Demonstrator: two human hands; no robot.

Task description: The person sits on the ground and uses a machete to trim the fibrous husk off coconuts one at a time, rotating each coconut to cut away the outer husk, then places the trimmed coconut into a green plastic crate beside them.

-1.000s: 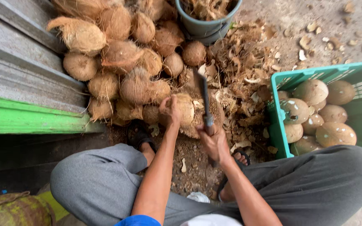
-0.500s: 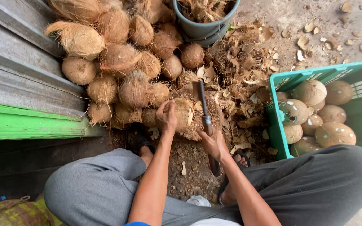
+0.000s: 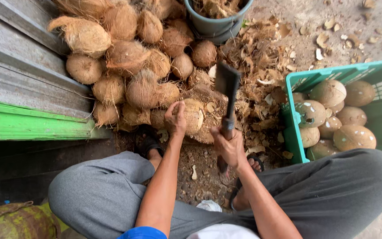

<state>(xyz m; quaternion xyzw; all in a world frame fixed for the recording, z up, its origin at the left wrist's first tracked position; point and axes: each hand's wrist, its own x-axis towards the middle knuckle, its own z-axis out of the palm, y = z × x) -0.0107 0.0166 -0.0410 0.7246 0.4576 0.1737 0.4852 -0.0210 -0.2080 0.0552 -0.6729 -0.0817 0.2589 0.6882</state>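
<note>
Husking step: our left hand (image 3: 176,118) grips the coconut (image 3: 192,116), right hand (image 3: 229,146) clenches the raised cleaver (image 3: 227,90); we judge an accurate chop comes next

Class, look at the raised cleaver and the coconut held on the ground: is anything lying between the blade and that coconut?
Nothing visible does. The right hand holds the cleaver up beside the coconut, which the left hand steadies on its near left side. Only open air and husk scraps on the ground lie between blade and shell.
</note>
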